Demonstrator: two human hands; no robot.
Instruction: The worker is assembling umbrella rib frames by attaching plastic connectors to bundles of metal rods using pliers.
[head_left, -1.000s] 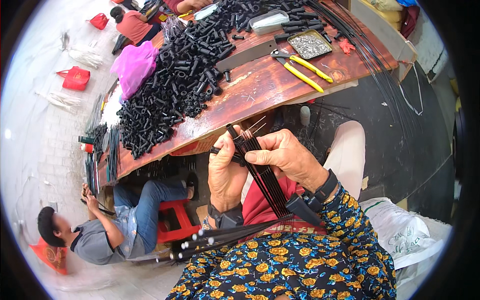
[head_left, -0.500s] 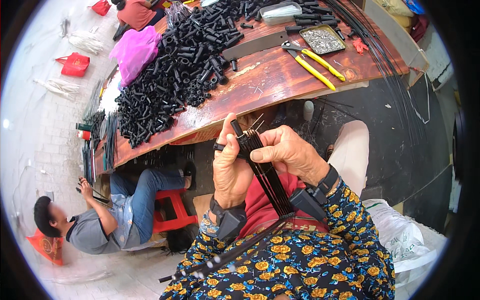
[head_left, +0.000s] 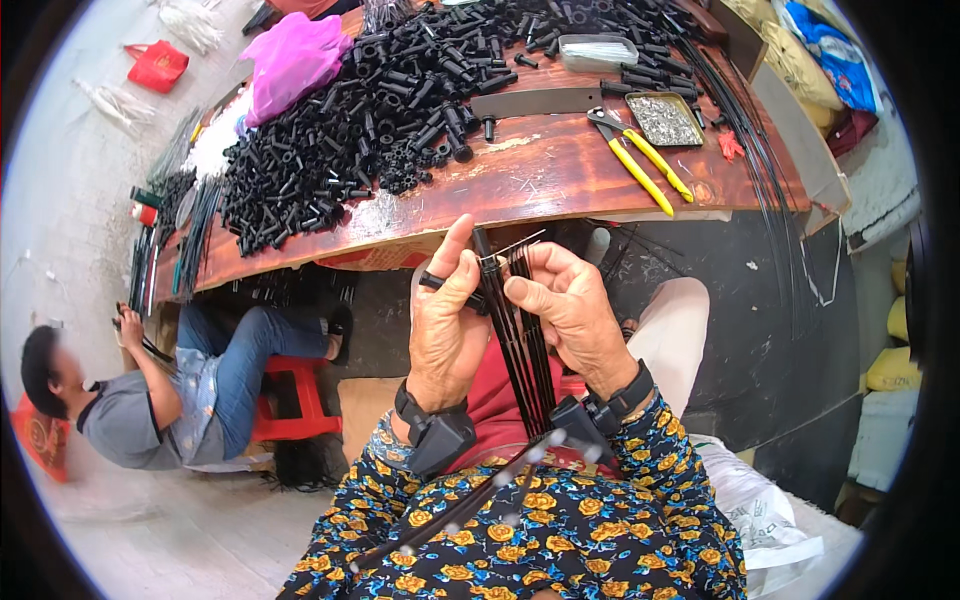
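Observation:
A folded umbrella frame (head_left: 522, 375) of thin black ribs stands between my hands, its long thin ends trailing down over my lap with whitish spots along them. My left hand (head_left: 442, 335) is wrapped round the frame's upper end, beside a black tube top, with the index finger pointing up. A black band circles one of its fingers. Thumb and fingers of my right hand (head_left: 578, 318) pinch the rib ends from the right. A thin metal wire (head_left: 520, 243) sticks out across the top, between the two hands.
Ahead is a reddish wooden table (head_left: 560, 165) with a heap of black plastic tubular parts (head_left: 330, 140). Yellow-handled pliers (head_left: 640, 165), a tin of small metal bits (head_left: 664, 120) and a flat metal blade (head_left: 535, 102) lie there. A seated person (head_left: 150, 400) works at the left.
The view has shifted, and the frame stands more upright. My right hand has moved slightly along the rib ends, which are fanned apart a little more. Both hands keep their grip.

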